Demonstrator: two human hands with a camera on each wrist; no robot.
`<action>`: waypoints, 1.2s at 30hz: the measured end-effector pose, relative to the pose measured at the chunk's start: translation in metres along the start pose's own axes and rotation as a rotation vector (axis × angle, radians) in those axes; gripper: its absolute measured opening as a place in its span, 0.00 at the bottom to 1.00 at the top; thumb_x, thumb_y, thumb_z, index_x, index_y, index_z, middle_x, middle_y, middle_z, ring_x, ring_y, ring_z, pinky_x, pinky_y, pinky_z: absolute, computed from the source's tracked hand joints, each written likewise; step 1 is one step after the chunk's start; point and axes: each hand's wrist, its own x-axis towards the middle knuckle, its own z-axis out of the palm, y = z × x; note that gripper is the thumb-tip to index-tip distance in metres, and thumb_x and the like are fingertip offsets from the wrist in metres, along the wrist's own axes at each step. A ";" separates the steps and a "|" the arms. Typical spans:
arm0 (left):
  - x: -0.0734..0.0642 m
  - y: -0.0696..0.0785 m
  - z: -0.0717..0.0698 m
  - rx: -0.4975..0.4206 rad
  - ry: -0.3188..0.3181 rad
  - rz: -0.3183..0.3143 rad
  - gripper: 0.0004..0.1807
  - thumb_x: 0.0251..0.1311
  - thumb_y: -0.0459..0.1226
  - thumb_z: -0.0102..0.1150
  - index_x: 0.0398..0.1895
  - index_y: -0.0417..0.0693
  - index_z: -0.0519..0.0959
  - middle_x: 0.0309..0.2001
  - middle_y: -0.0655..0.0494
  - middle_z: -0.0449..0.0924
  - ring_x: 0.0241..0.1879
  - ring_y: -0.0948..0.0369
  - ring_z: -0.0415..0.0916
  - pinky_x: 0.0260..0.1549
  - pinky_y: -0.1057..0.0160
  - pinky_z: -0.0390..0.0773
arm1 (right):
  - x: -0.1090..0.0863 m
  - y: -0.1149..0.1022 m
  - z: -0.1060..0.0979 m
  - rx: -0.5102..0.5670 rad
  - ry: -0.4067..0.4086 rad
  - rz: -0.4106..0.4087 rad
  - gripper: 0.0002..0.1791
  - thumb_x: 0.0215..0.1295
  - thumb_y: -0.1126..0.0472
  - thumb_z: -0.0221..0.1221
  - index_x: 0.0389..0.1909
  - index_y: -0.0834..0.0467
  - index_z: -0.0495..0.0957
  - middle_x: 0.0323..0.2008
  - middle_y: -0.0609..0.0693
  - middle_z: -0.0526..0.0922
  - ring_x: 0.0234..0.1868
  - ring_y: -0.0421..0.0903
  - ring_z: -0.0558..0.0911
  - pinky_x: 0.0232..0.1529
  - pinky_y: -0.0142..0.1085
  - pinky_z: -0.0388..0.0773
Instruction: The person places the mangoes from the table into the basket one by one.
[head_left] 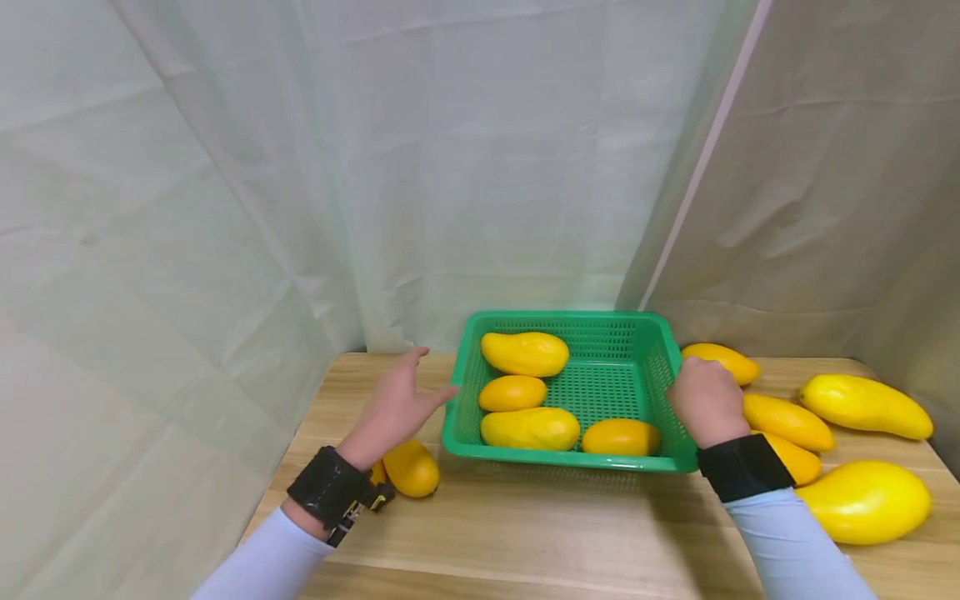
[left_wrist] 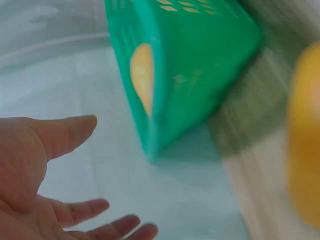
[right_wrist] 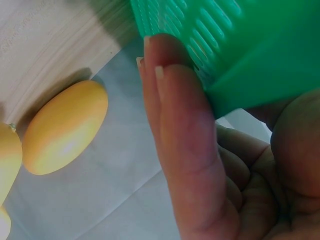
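A green plastic basket is in the middle of the head view. Inside it lie a papaya, a mango and a second papaya along the left, with another mango at the front right. My right hand grips the basket's right rim. In the right wrist view its fingers lie along the outside of the basket wall, the thumb over the rim. My left hand is spread beside the left rim, thumb towards it, and holds nothing; the left wrist view shows its fingers apart from the basket.
A mango lies on the wooden table by my left wrist, with another piece of fruit partly hidden there. To the right are several mangoes and two papayas. Pale curtains hang behind and at both sides.
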 end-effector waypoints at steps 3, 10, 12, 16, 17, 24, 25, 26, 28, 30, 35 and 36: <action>-0.007 -0.021 -0.001 0.079 0.046 -0.037 0.48 0.55 0.59 0.56 0.70 0.40 0.53 0.69 0.37 0.55 0.65 0.42 0.58 0.61 0.41 0.64 | 0.001 0.001 0.001 -0.004 -0.005 0.006 0.09 0.55 0.66 0.54 0.20 0.67 0.71 0.17 0.60 0.71 0.17 0.53 0.72 0.14 0.37 0.68; -0.027 -0.058 0.008 0.295 0.046 -0.217 0.53 0.55 0.62 0.53 0.68 0.30 0.49 0.61 0.25 0.56 0.57 0.35 0.59 0.48 0.34 0.69 | 0.000 0.000 0.001 -0.002 -0.001 0.003 0.09 0.56 0.66 0.54 0.21 0.67 0.71 0.16 0.59 0.70 0.17 0.53 0.71 0.15 0.37 0.68; -0.032 -0.065 0.010 0.329 0.013 -0.274 0.55 0.54 0.64 0.51 0.68 0.28 0.47 0.59 0.24 0.55 0.55 0.33 0.59 0.44 0.33 0.69 | 0.000 0.000 0.001 0.002 -0.004 0.005 0.09 0.56 0.66 0.54 0.21 0.67 0.71 0.16 0.58 0.70 0.17 0.53 0.71 0.15 0.37 0.67; -0.039 -0.078 0.016 0.347 -0.054 -0.335 0.58 0.54 0.67 0.46 0.66 0.24 0.44 0.57 0.20 0.55 0.52 0.31 0.61 0.45 0.35 0.69 | 0.001 0.000 0.002 0.000 -0.008 0.011 0.09 0.57 0.66 0.54 0.22 0.67 0.71 0.16 0.58 0.70 0.18 0.53 0.71 0.15 0.37 0.67; -0.039 -0.080 0.017 0.345 -0.066 -0.347 0.59 0.54 0.67 0.45 0.65 0.23 0.44 0.56 0.20 0.56 0.51 0.31 0.62 0.45 0.36 0.69 | 0.001 0.000 0.002 -0.003 -0.007 0.010 0.09 0.57 0.65 0.55 0.22 0.67 0.71 0.17 0.58 0.70 0.18 0.53 0.71 0.16 0.37 0.68; -0.042 -0.093 0.020 0.311 -0.121 -0.422 0.54 0.58 0.66 0.41 0.62 0.22 0.46 0.47 0.22 0.60 0.35 0.40 0.67 0.32 0.48 0.73 | -0.001 -0.001 0.002 -0.013 -0.005 0.006 0.10 0.57 0.64 0.56 0.23 0.68 0.71 0.17 0.59 0.71 0.18 0.53 0.71 0.15 0.36 0.67; -0.042 -0.094 0.020 0.307 -0.124 -0.426 0.52 0.59 0.65 0.41 0.61 0.22 0.46 0.46 0.23 0.60 0.34 0.42 0.67 0.29 0.51 0.73 | -0.001 -0.001 0.001 -0.014 -0.006 0.007 0.10 0.57 0.64 0.56 0.24 0.68 0.71 0.17 0.59 0.71 0.18 0.53 0.72 0.15 0.36 0.67; -0.042 -0.095 0.020 0.302 -0.123 -0.427 0.50 0.61 0.63 0.41 0.60 0.22 0.46 0.45 0.24 0.61 0.32 0.44 0.67 0.27 0.54 0.72 | -0.001 -0.001 0.001 -0.015 -0.007 0.008 0.10 0.57 0.64 0.56 0.23 0.68 0.71 0.17 0.59 0.71 0.18 0.53 0.72 0.15 0.36 0.67; -0.043 -0.097 0.020 0.291 -0.126 -0.431 0.46 0.63 0.60 0.39 0.59 0.22 0.47 0.44 0.24 0.60 0.30 0.45 0.67 0.25 0.56 0.71 | -0.001 -0.001 0.001 -0.014 -0.008 0.011 0.10 0.57 0.64 0.56 0.23 0.68 0.71 0.17 0.59 0.71 0.18 0.53 0.72 0.15 0.36 0.67; -0.044 -0.098 0.020 0.273 -0.135 -0.438 0.43 0.65 0.57 0.39 0.59 0.22 0.47 0.45 0.23 0.60 0.30 0.46 0.67 0.23 0.59 0.70 | -0.001 -0.001 0.001 -0.012 -0.009 0.010 0.10 0.57 0.65 0.56 0.23 0.68 0.71 0.17 0.58 0.71 0.18 0.53 0.72 0.15 0.36 0.67; -0.049 -0.100 0.017 0.216 -0.180 -0.476 0.38 0.67 0.51 0.38 0.62 0.25 0.43 0.48 0.23 0.59 0.27 0.47 0.68 0.18 0.60 0.70 | -0.001 -0.001 0.000 -0.010 -0.006 0.007 0.10 0.57 0.65 0.55 0.22 0.68 0.71 0.16 0.58 0.71 0.17 0.52 0.72 0.15 0.36 0.68; -0.049 -0.100 0.016 0.203 -0.190 -0.486 0.38 0.67 0.50 0.38 0.63 0.26 0.42 0.48 0.23 0.58 0.26 0.48 0.69 0.17 0.60 0.71 | 0.000 -0.001 0.000 -0.010 -0.005 0.008 0.10 0.57 0.65 0.55 0.21 0.67 0.71 0.16 0.58 0.71 0.17 0.53 0.72 0.15 0.36 0.68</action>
